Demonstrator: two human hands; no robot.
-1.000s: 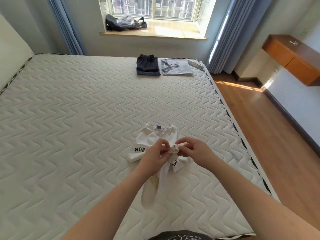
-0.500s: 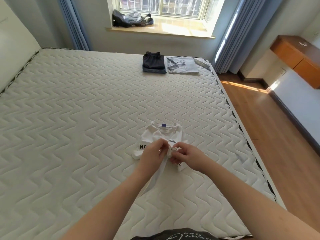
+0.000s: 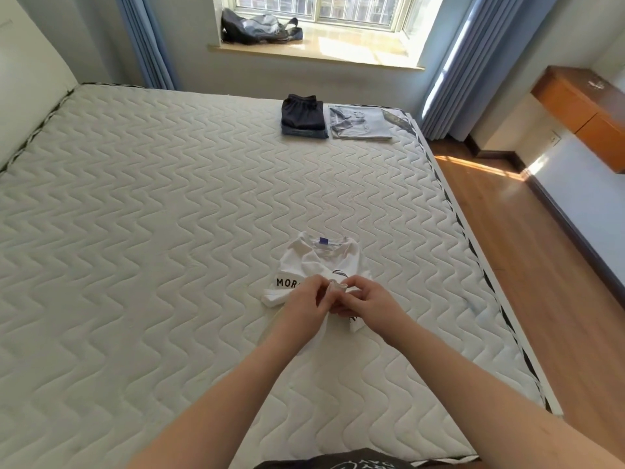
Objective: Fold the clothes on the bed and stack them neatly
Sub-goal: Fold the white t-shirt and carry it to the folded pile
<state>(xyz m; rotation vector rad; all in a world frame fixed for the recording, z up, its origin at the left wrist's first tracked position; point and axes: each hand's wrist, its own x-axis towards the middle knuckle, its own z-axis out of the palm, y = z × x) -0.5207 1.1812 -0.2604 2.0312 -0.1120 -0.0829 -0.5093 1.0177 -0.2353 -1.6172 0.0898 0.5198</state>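
Mattress [image 3: 169, 231]: quilted cloth, matt, stitched in wavy ridges. White T-shirt [image 3: 324, 262]: soft matt cloth, black printed lettering. Dark folded garment [image 3: 302, 111]: matt cloth. Grey folded garment [image 3: 360, 125]: thin matt cloth. Floor [image 3: 527, 238]: wood, smooth, slight sheen. Wall cabinet [image 3: 585, 103]: wood, smooth. Curtains [image 3: 449, 62]: blue pleated cloth. Bag [image 3: 260, 28]: dark, faintly glossy fabric.

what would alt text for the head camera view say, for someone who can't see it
Both hands, left hand and right hand, pinch a bunched part of a white T-shirt lying on a quilted mattress. At the far edge sit a dark folded stack and a grey folded garment, below a sunlit window.
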